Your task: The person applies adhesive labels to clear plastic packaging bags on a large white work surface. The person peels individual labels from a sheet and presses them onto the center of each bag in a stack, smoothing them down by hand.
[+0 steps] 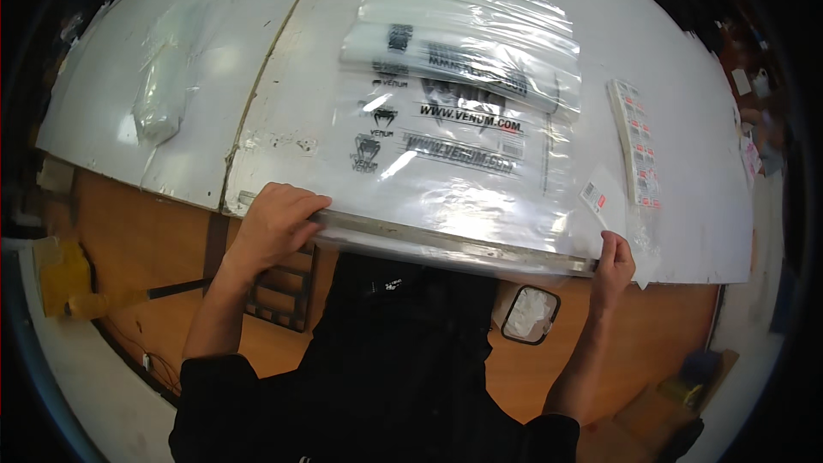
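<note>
1. hands: the left hand (276, 225) is closed on the left end of the front edge of the clear printed bag (480, 193); the right hand (614, 264) pinches the right end of the same edge between thumb and fingers

2. position: the bag lies across the white table (686, 231) in front of the person, print facing up, its front strip hanging just past the table edge between the two hands

3. done: the near part of the bag is spread broadly flat and its front edge runs roughly along the table edge, so laying out appears well advanced

4. not done: the front strip is not on the tabletop, and folded plastic layers (463, 21) lie over the far part; whether these are folds of this bag or other bags cannot be told

5. labels: a label strip (636, 146) lies to the right of the bag, with a loose label (592, 197) between strip and bag; neither is in hand

6. a barcode-like patch (511, 148) shows within the bag's outline; whether it is printed, stuck on or seen through the film cannot be told

7. a clear plastic bundle (163, 90) lies well apart on the left table section, touched by neither hand

8. assessment: handling of the bag is judged midway, with the overhanging edge and the far folds the parts left unsettled
</note>
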`<control>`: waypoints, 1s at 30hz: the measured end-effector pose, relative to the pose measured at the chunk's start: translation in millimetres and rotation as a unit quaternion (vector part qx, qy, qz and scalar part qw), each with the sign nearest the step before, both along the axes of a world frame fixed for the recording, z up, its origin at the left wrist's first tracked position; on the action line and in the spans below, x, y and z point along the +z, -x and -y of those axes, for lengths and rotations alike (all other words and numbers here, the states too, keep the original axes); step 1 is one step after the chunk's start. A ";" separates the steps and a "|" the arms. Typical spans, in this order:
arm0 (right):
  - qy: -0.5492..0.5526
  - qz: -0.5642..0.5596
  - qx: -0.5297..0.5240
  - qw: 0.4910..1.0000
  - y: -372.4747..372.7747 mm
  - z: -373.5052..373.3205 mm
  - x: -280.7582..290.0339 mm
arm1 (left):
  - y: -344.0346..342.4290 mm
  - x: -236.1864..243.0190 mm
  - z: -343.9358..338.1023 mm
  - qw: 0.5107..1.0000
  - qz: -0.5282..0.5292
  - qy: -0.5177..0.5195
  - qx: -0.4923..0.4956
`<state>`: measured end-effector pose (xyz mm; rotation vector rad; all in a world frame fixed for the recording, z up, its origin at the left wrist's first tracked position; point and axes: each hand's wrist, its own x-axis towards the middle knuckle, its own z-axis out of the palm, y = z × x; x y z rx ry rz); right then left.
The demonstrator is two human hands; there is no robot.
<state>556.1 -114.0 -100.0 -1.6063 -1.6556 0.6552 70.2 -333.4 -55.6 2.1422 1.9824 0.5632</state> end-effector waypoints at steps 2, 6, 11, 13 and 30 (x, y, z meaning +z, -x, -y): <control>-0.019 -0.020 0.010 1.000 14.4 -6.5 3.7 | 7.9 -7.6 -4.8 1.000 -0.015 -0.014 0.003; 0.010 -0.005 -0.002 1.000 28.1 -0.9 9.4 | 16.1 -11.7 -20.0 0.999 -0.034 -0.038 0.004; -0.061 0.061 0.026 0.996 29.3 -3.8 -11.6 | 21.5 -13.0 -24.3 0.999 -0.033 -0.014 0.008; -0.091 0.121 0.037 0.988 30.0 -2.3 -9.3 | 22.0 -13.2 -22.5 0.999 -0.032 -0.012 0.007; -0.231 0.328 0.070 0.913 9.1 -5.6 20.5 | 5.2 0.3 -38.7 0.998 -0.003 0.033 0.045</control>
